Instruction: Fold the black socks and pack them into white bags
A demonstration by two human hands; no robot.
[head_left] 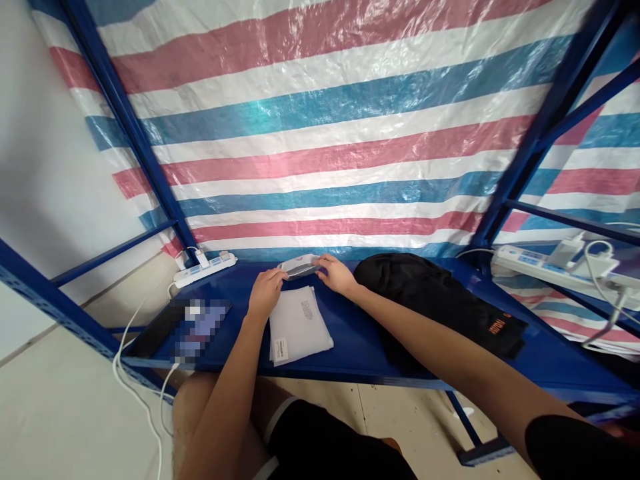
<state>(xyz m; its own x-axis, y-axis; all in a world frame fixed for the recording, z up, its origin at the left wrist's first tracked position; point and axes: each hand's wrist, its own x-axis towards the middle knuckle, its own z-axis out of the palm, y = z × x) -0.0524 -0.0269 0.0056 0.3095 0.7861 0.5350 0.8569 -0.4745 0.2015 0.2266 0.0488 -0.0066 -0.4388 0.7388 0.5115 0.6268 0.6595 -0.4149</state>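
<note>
Toward the back of the blue shelf lies a pale, partly clear plastic packet point(300, 267), whose contents I cannot make out. My left hand point(267, 288) pinches its left end with the fingers closed. At the other end, my right hand point(336, 272) grips the packet between thumb and fingers. Just in front of both hands is a small stack of frosted white plastic bags point(297, 327), lying flat. Small dark print shows on the top bag, and a white barcode label point(281, 349) sits at its near left corner.
A black cloth item point(430, 300) with orange lettering covers the shelf's right part. Left lie a phone point(200, 330) on a cable and a dark flat object point(155, 333). Power strips point(207, 268) stand at both sides. Blue metal posts point(130, 127) frame a striped plastic sheet point(320, 147).
</note>
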